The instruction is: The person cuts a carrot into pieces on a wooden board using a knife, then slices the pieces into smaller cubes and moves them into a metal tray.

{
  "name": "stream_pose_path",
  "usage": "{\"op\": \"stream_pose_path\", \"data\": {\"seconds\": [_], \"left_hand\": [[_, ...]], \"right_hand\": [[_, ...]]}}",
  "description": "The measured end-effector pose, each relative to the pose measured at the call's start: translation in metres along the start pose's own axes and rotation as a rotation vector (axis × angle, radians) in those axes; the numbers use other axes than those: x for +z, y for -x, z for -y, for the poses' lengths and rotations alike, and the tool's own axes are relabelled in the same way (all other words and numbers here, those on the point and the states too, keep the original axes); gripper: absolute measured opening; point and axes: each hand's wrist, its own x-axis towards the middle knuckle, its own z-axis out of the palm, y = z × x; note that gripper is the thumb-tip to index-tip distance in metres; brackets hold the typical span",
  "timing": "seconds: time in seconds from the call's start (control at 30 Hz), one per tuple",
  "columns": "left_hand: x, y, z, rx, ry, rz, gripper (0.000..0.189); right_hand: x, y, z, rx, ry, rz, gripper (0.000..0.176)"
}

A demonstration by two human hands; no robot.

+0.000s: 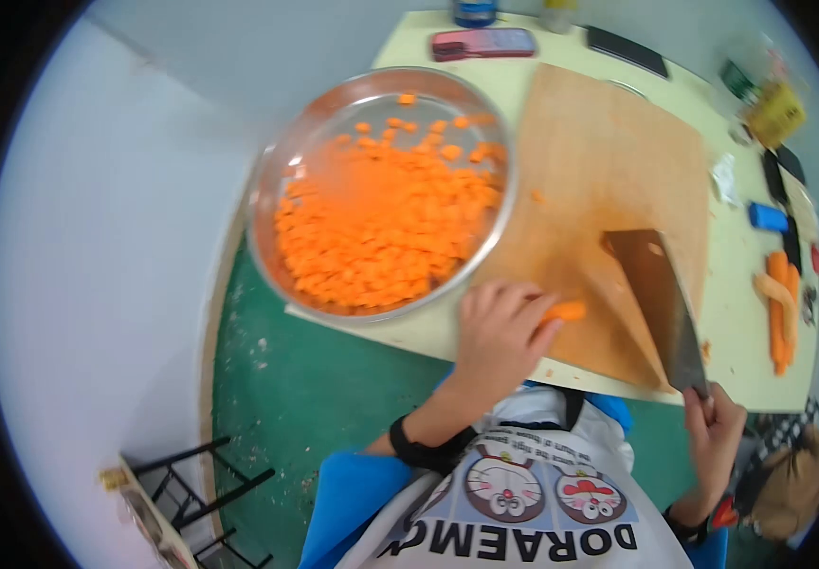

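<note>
**A:** Nearest the lens?

**B:** A printed apron (533,493) is filling the bottom edge. Just past it the left hand (495,337) is curling over a carrot piece (566,311). The fingertips are closing on it and pinning it to the cutting board (599,161), likely so it isn't rolling.

**A:** Right hand?

**B:** The right hand (713,422) is wrapping tight around the handle of the cleaver (661,303). The blade is angling away from that grip over the board, beside the pinned piece and apart from it. I can't tell whether the edge is touching wood because the view is warping there.

**A:** Why the gap?

**B:** It's probably keeping the steel clear of the holding fingers.

**A:** What's around the grips?

**B:** A metal bowl (334,112) is sitting just beyond the left grip, with its rim overlapping the board's edge. Diced carrot (381,228) is heaping inside it, so the pile is staying a short reach from the holding hand. Whole carrots (782,308) are lying on the table (741,247), outboard of the right grip and well apart from the board. A phone (482,43) is lying far beyond both grips, clear of the blade.
</note>
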Motion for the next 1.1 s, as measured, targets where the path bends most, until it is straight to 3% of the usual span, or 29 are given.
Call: {"op": "stream_pose_path", "data": {"seconds": [0.1, 0.27, 0.8, 1.1], "left_hand": [[0.003, 0.006, 0.007, 0.019, 0.008, 0.035, 0.023], [0.009, 0.011, 0.002, 0.022, -0.06, -0.031, 0.022], [0.014, 0.014, -0.001, -0.029, -0.071, -0.054, 0.018], [0.013, 0.014, -0.001, -0.03, -0.056, -0.046, 0.017]], "right_hand": [[-0.003, 0.001, 0.016, 0.072, 0.023, 0.052, 0.006], [0.001, 0.003, 0.021, -0.126, 0.058, 0.101, 0.01], [0.001, 0.014, 0.018, -0.176, 0.176, 0.272, 0.024], [-0.006, 0.012, 0.023, -0.189, 0.249, 0.329, 0.019]]}}
